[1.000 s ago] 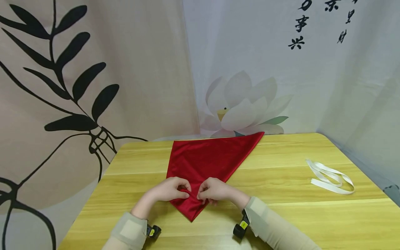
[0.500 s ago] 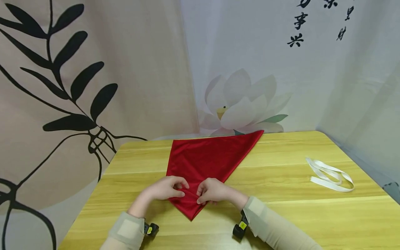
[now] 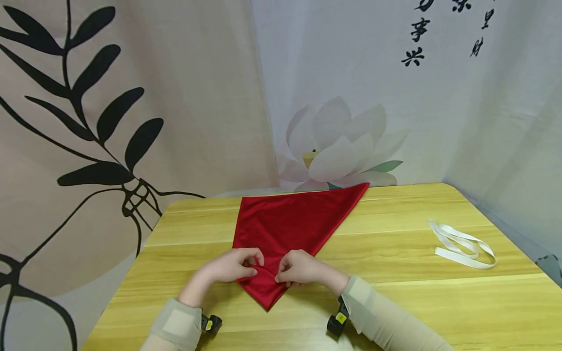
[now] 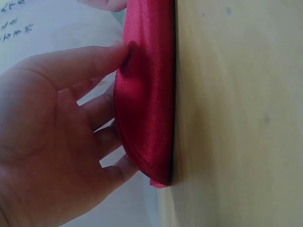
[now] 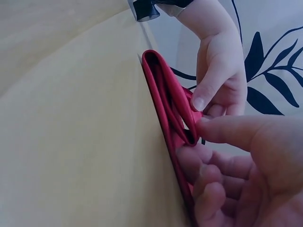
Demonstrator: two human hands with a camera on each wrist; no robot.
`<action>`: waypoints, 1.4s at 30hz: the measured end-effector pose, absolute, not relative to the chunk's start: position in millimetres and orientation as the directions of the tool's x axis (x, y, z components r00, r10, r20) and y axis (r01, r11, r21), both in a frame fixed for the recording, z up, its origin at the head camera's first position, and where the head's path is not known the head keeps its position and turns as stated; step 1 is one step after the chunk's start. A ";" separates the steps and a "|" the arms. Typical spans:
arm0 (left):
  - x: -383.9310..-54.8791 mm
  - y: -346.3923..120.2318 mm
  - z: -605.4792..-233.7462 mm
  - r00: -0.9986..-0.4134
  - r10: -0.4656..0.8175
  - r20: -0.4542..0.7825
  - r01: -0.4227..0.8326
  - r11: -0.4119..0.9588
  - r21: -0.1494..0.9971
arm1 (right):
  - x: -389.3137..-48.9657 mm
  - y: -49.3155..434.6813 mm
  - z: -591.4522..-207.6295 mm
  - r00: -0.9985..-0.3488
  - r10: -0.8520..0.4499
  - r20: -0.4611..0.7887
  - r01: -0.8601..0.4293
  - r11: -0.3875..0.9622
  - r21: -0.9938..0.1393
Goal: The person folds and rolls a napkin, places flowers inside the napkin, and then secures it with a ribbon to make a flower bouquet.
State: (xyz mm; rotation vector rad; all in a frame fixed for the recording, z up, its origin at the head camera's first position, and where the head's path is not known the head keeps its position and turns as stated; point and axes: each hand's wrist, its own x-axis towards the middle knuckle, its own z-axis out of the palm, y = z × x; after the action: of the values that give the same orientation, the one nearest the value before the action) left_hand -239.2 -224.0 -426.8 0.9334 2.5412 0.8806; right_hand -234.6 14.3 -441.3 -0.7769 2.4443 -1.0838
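A shiny red cloth lies on the table, with a straight back edge and a point toward the front. Near that front point my left hand pinches a raised fold on the left side, thumb on the near face and fingers behind it. Opposite it, my right hand grips the same part between thumb and fingers. Seen in the right wrist view, the cloth is doubled into stacked layers with a rounded bend. The left wrist view shows the thumb pressing a dent into the cloth.
On the right of the wooden table lies a loosely looped white ribbon. A printed curtain with leaves, a lotus and writing hangs behind the table's back edge.
My left hand has shifted slightly left along the fold since a second ago. The right hand has stayed nearly in place, and the cloth's outline is almost the same.
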 end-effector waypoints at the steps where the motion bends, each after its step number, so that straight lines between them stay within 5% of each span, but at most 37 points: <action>1: -239.2 -223.5 -427.1 -0.745 0.665 -0.058 0.487 0.601 0.634 | -235.0 14.3 -441.4 -0.786 -0.613 -0.079 -0.357 0.556 -0.751; 10: -237.9 -220.7 -428.3 -0.746 0.665 -0.036 0.497 0.592 0.634 | -228.3 4.9 -442.7 -0.768 -0.639 0.040 -0.452 0.496 -0.742; 24: -238.5 -228.4 -426.7 -0.741 0.670 -0.057 0.460 0.567 0.683 | -220.4 -1.1 -447.4 -0.711 -0.703 -0.032 -0.477 0.514 -0.713; 42: -243.0 -248.4 -421.9 -0.713 0.692 -0.116 0.457 0.583 0.672 | -220.8 -0.6 -450.5 -0.715 -0.699 -0.030 -0.477 0.518 -0.710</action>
State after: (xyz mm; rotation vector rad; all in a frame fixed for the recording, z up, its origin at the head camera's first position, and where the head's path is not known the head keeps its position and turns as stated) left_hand -243.0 -248.4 -421.9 0.9296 2.4499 0.8887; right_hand -220.8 -0.6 -450.5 -0.9816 2.4505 -1.0044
